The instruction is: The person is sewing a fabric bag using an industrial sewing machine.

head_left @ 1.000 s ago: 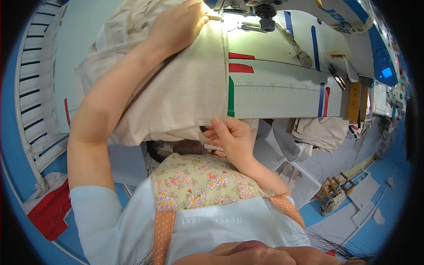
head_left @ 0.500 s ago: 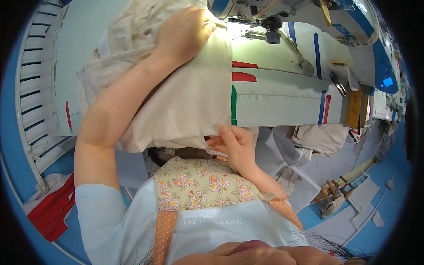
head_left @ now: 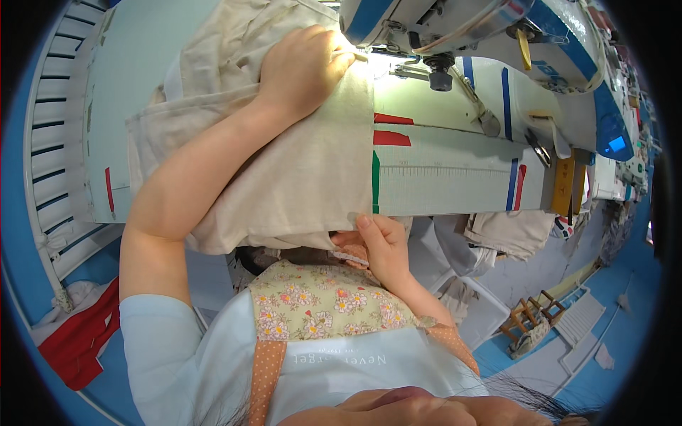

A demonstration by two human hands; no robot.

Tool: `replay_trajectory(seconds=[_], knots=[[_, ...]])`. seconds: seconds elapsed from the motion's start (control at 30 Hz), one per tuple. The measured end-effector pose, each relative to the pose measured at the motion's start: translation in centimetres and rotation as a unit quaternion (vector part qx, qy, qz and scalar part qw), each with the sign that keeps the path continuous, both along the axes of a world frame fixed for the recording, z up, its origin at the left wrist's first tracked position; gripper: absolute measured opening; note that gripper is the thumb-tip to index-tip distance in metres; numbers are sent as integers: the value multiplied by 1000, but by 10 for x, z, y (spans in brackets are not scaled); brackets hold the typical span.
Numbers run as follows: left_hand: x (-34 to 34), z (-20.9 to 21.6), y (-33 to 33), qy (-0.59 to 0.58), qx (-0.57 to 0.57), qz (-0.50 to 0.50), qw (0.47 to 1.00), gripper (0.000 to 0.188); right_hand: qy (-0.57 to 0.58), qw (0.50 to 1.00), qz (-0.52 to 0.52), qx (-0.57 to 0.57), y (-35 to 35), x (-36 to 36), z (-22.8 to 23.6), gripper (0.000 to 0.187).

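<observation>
A large beige cloth (head_left: 305, 170) lies over the sewing table, its straight right edge running from the sewing machine's needle area (head_left: 369, 53) down to the table's near side. My left hand (head_left: 302, 74) rests on the far part of the cloth with its fingers curled together, gripping the fabric close beside the lit needle area. The exact fingertips are partly lost in glare. At the near right corner, my right hand (head_left: 383, 245) pinches the cloth between thumb and fingers. That corner hangs just off the table's near edge.
The sewing machine head (head_left: 469, 28) overhangs the far right. The table (head_left: 455, 181) carries a ruler scale and coloured tape marks. Scissors-like snips (head_left: 538, 147) sit beside a wooden block (head_left: 566, 184). A white bin (head_left: 486, 305) and more beige cloth (head_left: 508, 231) are below the table.
The whole view has shifted slightly, so machine and table appear a little lower. Both hands keep their hold on the same parts of the cloth.
</observation>
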State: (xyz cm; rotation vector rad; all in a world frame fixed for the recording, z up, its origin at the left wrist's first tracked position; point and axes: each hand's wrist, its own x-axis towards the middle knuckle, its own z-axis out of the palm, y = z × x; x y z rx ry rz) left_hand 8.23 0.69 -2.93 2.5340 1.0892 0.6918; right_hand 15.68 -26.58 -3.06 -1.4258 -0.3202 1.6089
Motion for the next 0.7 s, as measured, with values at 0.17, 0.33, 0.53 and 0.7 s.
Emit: replay_trajectory(seconds=[0.17, 0.33, 0.53, 0.7], knots=[[0, -5, 3, -7, 22, -9, 1000, 21, 9, 1000, -12, 2, 0, 2, -2, 39], [0, -14, 7, 2, 70, -38, 997, 20, 4, 1000, -19, 12, 1, 0, 0, 39], [4, -16, 0, 12, 92, -14, 996, 17, 15, 999, -12, 32, -2, 1, -2, 40], [4, -15, 0, 3, 99, -19, 995, 17, -186, 976, 51, 106, 4, -7, 3, 39]])
